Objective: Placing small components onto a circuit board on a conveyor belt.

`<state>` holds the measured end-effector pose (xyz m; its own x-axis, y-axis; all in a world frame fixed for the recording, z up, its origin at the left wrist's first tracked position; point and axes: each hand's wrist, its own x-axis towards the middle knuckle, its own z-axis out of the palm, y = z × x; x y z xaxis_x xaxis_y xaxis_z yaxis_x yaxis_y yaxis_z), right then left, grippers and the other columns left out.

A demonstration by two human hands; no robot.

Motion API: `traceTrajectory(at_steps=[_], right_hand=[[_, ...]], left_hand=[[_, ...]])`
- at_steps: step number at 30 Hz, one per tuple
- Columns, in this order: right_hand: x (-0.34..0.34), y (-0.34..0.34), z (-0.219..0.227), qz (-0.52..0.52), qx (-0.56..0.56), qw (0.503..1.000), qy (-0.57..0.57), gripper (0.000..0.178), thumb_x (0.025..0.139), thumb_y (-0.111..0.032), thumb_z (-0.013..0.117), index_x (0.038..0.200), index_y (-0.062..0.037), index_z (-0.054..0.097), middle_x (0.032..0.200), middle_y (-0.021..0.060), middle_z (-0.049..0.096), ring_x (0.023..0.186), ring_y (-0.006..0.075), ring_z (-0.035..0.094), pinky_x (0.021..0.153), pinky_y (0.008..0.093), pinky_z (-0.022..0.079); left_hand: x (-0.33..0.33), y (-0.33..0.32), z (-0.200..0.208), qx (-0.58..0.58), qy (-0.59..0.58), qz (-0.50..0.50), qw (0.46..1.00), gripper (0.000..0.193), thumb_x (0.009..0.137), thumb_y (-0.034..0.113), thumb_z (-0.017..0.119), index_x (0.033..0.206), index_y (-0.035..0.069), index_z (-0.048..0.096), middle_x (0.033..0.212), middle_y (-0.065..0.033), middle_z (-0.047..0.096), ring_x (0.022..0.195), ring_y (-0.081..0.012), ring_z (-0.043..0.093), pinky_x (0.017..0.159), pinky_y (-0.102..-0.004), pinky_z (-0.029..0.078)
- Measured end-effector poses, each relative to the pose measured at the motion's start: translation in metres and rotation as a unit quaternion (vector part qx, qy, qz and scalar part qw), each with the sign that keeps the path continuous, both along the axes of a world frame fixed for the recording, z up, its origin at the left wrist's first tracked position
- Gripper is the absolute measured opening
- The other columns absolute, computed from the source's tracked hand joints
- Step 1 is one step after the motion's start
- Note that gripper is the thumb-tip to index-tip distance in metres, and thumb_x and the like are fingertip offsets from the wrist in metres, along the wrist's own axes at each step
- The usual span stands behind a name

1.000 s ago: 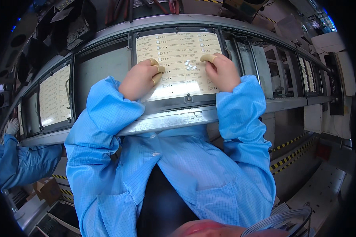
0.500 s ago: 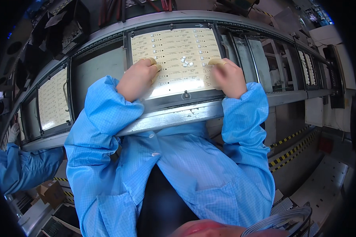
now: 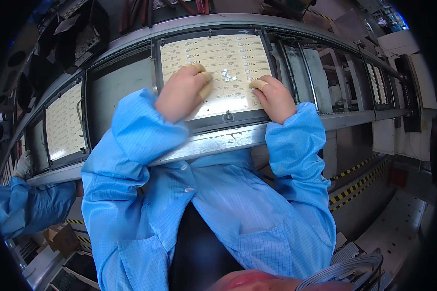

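A cream circuit board panel (image 3: 221,104) lies in a black carrier frame (image 3: 155,68) in front of me, with two columns of small silver-white components along it. Several loose small white components (image 3: 226,76) sit in a little heap at its middle. My left hand (image 3: 185,91) bends over the panel's left column, fingers curled together in cream finger cots; what they hold, if anything, is hidden. Over the right column, my right hand (image 3: 275,97) pinches a small white component (image 3: 253,89) between thumb and cot-covered forefinger, close to the board surface.
The carrier rests on a conveyor with a metal front rail (image 3: 218,140). Another framed panel (image 3: 65,121) stands to the left, near a co-worker's gloved hand (image 3: 23,164). Black bins (image 3: 85,36) sit at the far left. Yellow-black striped tape (image 3: 359,184) marks the right side.
My left hand has shifted right across the panel's left column. My right hand has moved slightly left and nearer me, and the white component now shows in its pinch.
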<state>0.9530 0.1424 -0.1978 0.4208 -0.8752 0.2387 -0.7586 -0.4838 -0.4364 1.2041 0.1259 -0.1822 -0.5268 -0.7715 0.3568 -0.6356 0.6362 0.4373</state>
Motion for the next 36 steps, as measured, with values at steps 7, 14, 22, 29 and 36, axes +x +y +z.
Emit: traceTrajectory(at_steps=[7, 14, 22, 29, 36], right_hand=[[0.005, 0.0, -0.001, -0.021, -0.005, 1.0, 0.022, 0.014, 0.08, -0.007, 0.06, 0.093, -0.0036, 0.061, 0.091, 0.0109, 0.058, 0.087, 0.0289, 0.058, 0.077, 0.0359, 0.047], [0.011, 0.0, -0.003, -0.019, -0.034, 0.997, 0.066, 0.015, 0.079, -0.006, 0.06, 0.094, -0.0026, 0.061, 0.091, 0.0111, 0.058, 0.088, 0.0286, 0.057, 0.078, 0.0362, 0.048], [0.014, -0.001, -0.004, -0.022, -0.04, 0.997, 0.06, 0.016, 0.079, -0.004, 0.058, 0.094, -0.0005, 0.061, 0.09, 0.0119, 0.058, 0.088, 0.0292, 0.057, 0.077, 0.0366, 0.048], [0.016, -0.004, -0.004, -0.015, -0.021, 0.996, 0.084, 0.014, 0.079, -0.004, 0.059, 0.092, -0.0003, 0.062, 0.089, 0.012, 0.057, 0.086, 0.0295, 0.057, 0.077, 0.0363, 0.048], [0.016, -0.01, -0.002, 0.027, -0.035, 0.994, 0.096, 0.014, 0.078, -0.007, 0.06, 0.091, -0.0011, 0.062, 0.089, 0.0123, 0.057, 0.086, 0.0296, 0.057, 0.078, 0.0367, 0.048]], left_hand=[[-0.043, -0.014, -0.001, 0.093, -0.096, 0.073, 0.988, 0.022, 0.077, 0.023, 0.061, 0.083, 0.003, 0.066, 0.086, -0.015, 0.06, 0.084, -0.0317, 0.059, 0.074, -0.0403, 0.049], [-0.049, -0.022, -0.011, 0.074, -0.112, 0.084, 0.987, 0.02, 0.077, 0.019, 0.062, 0.083, 0.0, 0.062, 0.082, -0.017, 0.059, 0.079, -0.0332, 0.059, 0.073, -0.0409, 0.048], [-0.018, -0.016, 0.012, 0.214, 0.002, 0.057, 0.975, 0.017, 0.079, 0.008, 0.057, 0.095, 0.0, 0.057, 0.086, -0.0209, 0.061, 0.084, -0.0352, 0.06, 0.075, -0.0379, 0.047], [0.032, -0.001, 0.021, 0.215, 0.063, 0.101, 0.969, 0.016, 0.079, 0.011, 0.061, 0.092, 0.002, 0.065, 0.085, -0.0186, 0.064, 0.077, -0.0292, 0.063, 0.071, -0.0342, 0.049], [0.061, 0.014, 0.009, 0.34, 0.137, 0.124, 0.922, 0.019, 0.08, 0.007, 0.06, 0.097, 0.001, 0.065, 0.084, -0.0174, 0.065, 0.077, -0.0227, 0.064, 0.071, -0.0304, 0.049]])
